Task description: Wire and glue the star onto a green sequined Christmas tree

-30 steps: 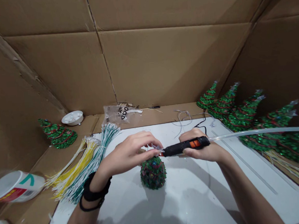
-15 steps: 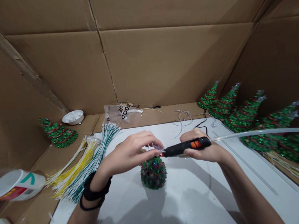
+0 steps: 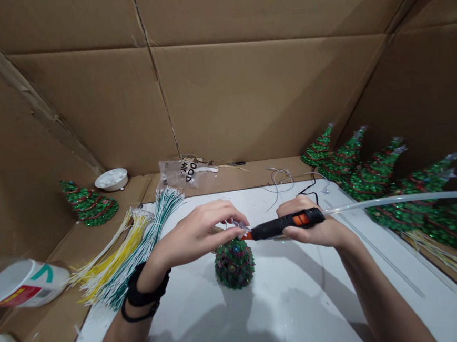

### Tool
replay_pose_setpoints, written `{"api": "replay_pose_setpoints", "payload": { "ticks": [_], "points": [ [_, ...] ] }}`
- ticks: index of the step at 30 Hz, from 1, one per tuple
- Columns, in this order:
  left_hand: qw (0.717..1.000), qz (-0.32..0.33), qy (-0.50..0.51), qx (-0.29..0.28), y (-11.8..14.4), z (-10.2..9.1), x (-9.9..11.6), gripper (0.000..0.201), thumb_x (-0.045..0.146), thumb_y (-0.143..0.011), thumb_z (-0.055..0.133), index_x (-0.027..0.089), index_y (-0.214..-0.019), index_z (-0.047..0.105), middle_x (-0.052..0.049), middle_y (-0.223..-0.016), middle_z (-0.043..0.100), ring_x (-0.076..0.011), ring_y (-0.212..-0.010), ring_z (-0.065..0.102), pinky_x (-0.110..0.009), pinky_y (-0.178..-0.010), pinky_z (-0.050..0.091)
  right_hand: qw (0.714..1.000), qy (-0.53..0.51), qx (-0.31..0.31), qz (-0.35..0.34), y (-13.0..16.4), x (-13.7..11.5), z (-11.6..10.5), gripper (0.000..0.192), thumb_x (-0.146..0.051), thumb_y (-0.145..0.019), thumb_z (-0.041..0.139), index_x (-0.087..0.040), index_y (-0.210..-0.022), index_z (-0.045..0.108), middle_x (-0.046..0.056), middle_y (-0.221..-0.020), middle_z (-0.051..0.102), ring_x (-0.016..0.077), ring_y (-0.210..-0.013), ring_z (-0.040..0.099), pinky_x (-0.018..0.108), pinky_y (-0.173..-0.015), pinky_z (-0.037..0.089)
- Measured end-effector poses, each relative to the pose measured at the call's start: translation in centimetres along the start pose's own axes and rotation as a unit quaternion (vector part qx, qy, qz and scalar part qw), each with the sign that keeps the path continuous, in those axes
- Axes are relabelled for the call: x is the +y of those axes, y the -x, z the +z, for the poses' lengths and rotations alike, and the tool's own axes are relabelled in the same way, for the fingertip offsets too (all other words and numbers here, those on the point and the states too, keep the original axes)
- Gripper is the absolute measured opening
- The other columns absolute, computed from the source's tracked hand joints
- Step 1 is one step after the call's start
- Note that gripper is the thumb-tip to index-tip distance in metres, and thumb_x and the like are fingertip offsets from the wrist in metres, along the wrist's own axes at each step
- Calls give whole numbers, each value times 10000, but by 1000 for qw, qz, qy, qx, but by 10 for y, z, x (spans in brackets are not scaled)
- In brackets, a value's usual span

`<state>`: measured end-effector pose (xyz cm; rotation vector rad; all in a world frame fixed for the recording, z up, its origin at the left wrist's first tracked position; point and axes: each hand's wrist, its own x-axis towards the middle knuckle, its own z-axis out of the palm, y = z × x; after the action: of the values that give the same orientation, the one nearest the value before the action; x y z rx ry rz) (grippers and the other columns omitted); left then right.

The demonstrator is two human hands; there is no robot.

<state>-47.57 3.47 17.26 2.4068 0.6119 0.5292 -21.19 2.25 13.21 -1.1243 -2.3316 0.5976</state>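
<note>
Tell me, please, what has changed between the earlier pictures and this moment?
Very little. The right hand keeps hold of the black glue gun, which has risen a touch, its tip still at the clear piece pinched by the left hand above the small sequin tree. Nothing was taken up or let go. The wire bundles, the row of finished trees and the white board lie as before.

Likely a small craft workshop: cardboard walls (image 3: 262, 94), rows of sequinned trees (image 3: 375, 172), bundled wires (image 3: 131, 242).
</note>
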Motion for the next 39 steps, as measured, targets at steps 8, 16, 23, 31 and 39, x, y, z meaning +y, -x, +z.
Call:
{"api": "replay_pose_setpoints", "payload": {
  "ticks": [8,16,23,31,39],
  "points": [
    [1000,8,-2,8,0,-1,-1,169,276,-962,491,198,-995,638,-23,-955,663,-144,-914,591,-263,-828,419,998,-38,-24,52,2,-4,-3,530,-635,-771,449,-201,-485,347,-40,-450,324,73,-450,275,242,-445,222],
    [1000,9,-5,20,0,1,0,154,279,-954,510,197,-989,636,-17,-957,674,-137,-909,596,-250,-824,420,967,82,-35,240,-1,-3,-11,457,-620,-829,487,-199,-652,512,22,-646,560,157,-598,489,279,-533,329],
    [1000,-18,-10,22,0,2,2,133,292,-925,555,195,-936,646,-3,-898,674,-126,-836,605,-242,-775,442,983,68,-99,142,26,24,39,42,-154,-804,491,-188,-826,502,57,-890,538,147,-702,514,265,-643,397],
    [998,-47,-31,38,2,1,3,128,302,-883,599,193,-891,666,1,-863,693,-127,-793,620,-239,-736,472,986,-4,-98,138,68,50,68,581,-50,-684,482,-175,-1250,523,128,-1222,516,248,-1182,463,407,-1020,401],
    [993,-52,-94,51,6,1,2,142,315,-881,603,201,-873,689,-4,-869,712,-144,-810,623,-242,-736,450,979,-171,42,99,40,-9,58,484,-371,-927,462,-224,-1386,416,111,-1399,486,229,-1278,469,442,-1090,371]
  ]
}}
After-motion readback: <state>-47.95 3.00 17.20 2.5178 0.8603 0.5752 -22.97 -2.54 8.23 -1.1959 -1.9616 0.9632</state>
